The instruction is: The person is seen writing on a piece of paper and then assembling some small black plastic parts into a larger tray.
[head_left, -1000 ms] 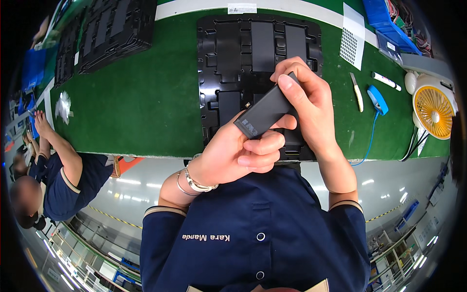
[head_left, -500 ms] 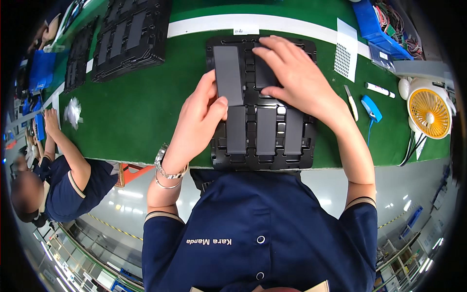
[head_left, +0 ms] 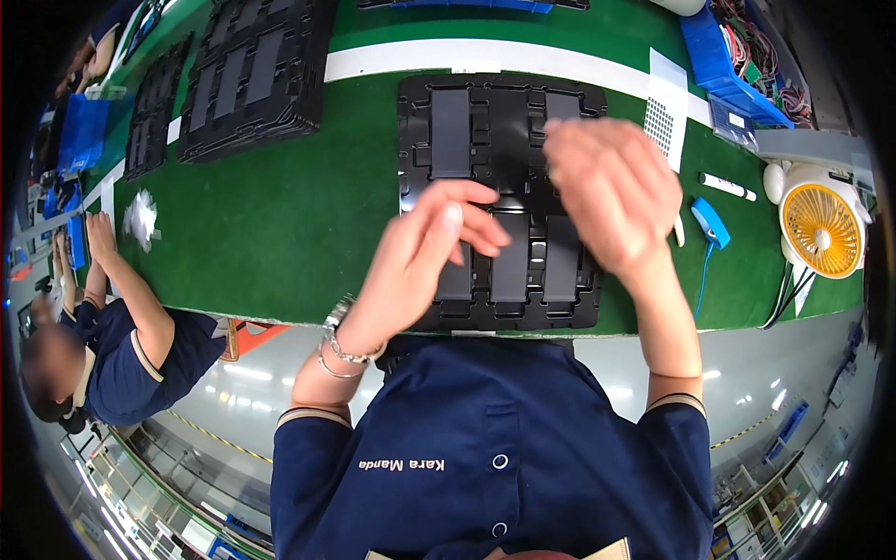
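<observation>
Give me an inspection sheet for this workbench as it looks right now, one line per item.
Surface: green mat with a white strip across it.
Job's things: black tray holding flat dark slabs in its slots.
Clutter: white pen, blue tool, more black trays at upper left.
Grips: left hand and right hand above the tray, both empty and blurred.
Cables: blue cord, dark fan cable.
Surroundings: orange fan, blue bin, another person at left.
</observation>
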### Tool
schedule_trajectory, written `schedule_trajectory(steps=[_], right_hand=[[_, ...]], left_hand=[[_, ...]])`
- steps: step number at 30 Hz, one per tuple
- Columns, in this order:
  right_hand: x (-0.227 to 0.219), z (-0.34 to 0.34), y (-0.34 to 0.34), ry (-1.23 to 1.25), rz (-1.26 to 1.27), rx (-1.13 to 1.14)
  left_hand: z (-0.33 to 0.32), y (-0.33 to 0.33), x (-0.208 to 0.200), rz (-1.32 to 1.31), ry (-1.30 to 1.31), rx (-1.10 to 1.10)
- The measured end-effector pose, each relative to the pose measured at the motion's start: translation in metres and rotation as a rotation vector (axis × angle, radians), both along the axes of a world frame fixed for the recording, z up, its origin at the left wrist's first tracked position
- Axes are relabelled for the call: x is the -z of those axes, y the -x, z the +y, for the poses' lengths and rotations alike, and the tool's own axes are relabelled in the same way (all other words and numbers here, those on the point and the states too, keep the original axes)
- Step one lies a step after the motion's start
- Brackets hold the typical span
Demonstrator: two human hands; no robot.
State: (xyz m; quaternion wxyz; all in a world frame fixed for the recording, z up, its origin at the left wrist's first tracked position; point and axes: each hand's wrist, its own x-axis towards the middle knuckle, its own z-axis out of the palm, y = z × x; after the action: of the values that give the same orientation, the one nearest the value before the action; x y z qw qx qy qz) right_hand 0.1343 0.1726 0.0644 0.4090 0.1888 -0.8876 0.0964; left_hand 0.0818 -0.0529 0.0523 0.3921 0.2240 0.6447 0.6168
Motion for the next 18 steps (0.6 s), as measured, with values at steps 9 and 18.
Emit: schedule_trajectory(steps=[9, 18], right_hand=[[0.007, -0.042, -0.026, 0.545, -0.287, -0.068], [0.015, -0.046, -0.036, 1.63, -0.949, -0.347]], left_hand=[[0.016, -0.025, -0.008, -0.433, -0.254, -0.342], [0.018, -0.034, -0.001, -0.118, -0.223, -0.288]])
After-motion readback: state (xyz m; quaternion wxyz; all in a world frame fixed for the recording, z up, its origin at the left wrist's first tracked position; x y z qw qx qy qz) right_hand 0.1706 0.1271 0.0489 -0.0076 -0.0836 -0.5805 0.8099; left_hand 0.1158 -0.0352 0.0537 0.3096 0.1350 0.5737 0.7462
